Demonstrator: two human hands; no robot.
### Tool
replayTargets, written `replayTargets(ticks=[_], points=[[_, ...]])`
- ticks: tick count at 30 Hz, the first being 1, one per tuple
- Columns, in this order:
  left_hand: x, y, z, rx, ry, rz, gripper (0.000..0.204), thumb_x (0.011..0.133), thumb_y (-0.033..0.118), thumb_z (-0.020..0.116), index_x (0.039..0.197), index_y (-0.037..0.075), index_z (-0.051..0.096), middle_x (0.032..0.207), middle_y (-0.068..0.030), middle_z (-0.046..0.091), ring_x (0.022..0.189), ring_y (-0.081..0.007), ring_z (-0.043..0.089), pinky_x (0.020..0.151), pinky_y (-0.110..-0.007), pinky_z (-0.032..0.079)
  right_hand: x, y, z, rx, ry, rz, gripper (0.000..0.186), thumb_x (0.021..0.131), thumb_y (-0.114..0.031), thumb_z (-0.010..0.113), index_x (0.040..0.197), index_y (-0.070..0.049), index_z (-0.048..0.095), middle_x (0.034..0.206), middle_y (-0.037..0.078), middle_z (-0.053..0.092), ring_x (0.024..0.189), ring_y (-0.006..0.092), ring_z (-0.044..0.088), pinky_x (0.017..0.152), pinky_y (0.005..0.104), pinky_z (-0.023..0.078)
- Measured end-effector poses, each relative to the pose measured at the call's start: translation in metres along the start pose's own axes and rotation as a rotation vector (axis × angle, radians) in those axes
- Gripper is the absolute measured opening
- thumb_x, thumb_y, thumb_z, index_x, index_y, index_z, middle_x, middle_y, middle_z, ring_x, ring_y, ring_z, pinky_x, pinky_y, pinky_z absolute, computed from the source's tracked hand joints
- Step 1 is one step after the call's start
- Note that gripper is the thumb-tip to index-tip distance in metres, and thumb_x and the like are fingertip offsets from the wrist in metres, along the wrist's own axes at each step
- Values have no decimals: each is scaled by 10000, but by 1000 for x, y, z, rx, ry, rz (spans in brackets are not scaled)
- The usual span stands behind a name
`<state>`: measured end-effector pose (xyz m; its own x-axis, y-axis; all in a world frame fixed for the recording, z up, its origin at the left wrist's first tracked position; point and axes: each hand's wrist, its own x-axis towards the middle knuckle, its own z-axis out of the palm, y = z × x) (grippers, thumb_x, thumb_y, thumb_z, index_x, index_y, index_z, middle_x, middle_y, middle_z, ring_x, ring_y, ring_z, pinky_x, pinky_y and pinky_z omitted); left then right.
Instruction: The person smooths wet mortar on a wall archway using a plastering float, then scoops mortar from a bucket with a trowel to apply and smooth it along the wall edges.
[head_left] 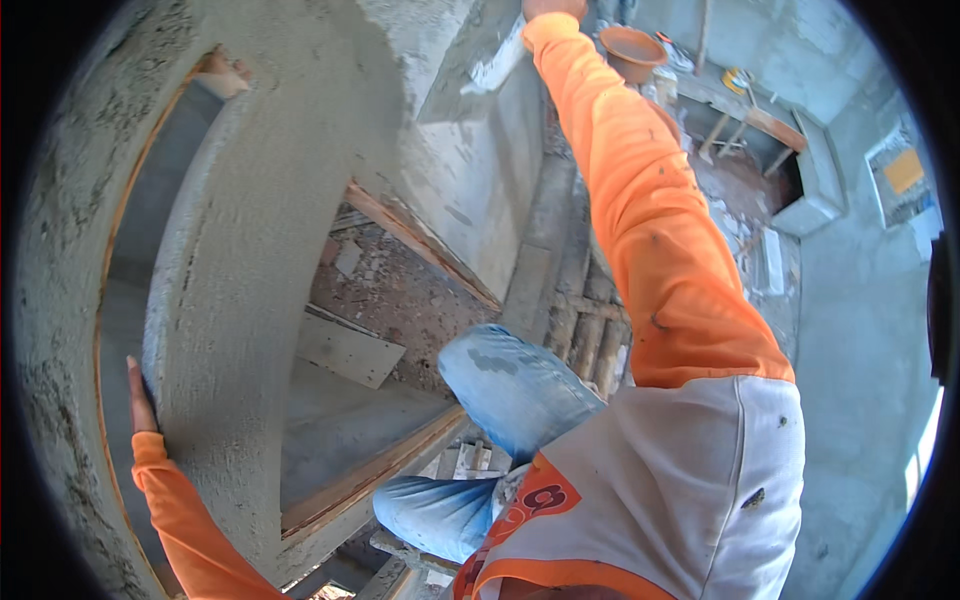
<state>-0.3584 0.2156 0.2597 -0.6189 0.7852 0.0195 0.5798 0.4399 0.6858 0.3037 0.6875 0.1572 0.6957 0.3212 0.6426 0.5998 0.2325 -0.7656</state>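
Observation:
My left hand [143,398] rests on the edge of a grey plastered wall [235,250], at the narrow upright opening on the left. Its visible fingers are stretched out along that edge and it holds no tool. My right arm reaches far up and ahead. Only the base of my right hand [553,8] shows at the top rim; its fingers are cut off. Beside it, a bright pale streak [495,65] lies along the plaster edge, and I cannot tell whether it is a tool. Darker, damp-looking plaster [330,60] lies left of it.
A framed opening in the wall has a wooden strip [420,245] and a loose board [350,345]. Rubble covers the ground beyond. Below my bent knees are wooden poles [588,350]. At the back right stand an orange-brown basin [632,52], a yellow tub [737,80] and a propped ledge.

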Motion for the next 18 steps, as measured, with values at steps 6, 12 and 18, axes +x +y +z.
replayTargets(ticks=[6, 12, 18], points=[[8, -11, -32, -27, 47, -71, 820, 840, 626, 354, 1394, 38, 212, 1437, -71, 238, 1317, -213, 215, 1070, -283, 114, 75, 11, -139, -44, -398, -491, 641, 818, -341, 566, 1326, -67, 287, 1038, 279, 560, 949, 426, 545, 799, 433, 453], [10, -28, -39, 9, 56, 48, 781, 863, 602, 327, 1400, 53, 188, 1444, -90, 218, 1325, -213, 204, 1077, -288, 103, 52, 140, -185, -688, -1119, -528, 597, 809, -524, 521, 1268, -179, 358, 1126, 234, 533, 1005, 379, 544, 834, 441, 431], [8, -35, -46, 17, 70, 39, 747, 879, 579, 307, 1412, 77, 155, 1440, -110, 220, 1325, -230, 206, 1081, -315, 107, 1, 275, -161, -1125, -1343, -348, 607, 817, -482, 536, 1325, -226, 325, 1204, 155, 517, 1111, 343, 497, 886, 482, 411]])
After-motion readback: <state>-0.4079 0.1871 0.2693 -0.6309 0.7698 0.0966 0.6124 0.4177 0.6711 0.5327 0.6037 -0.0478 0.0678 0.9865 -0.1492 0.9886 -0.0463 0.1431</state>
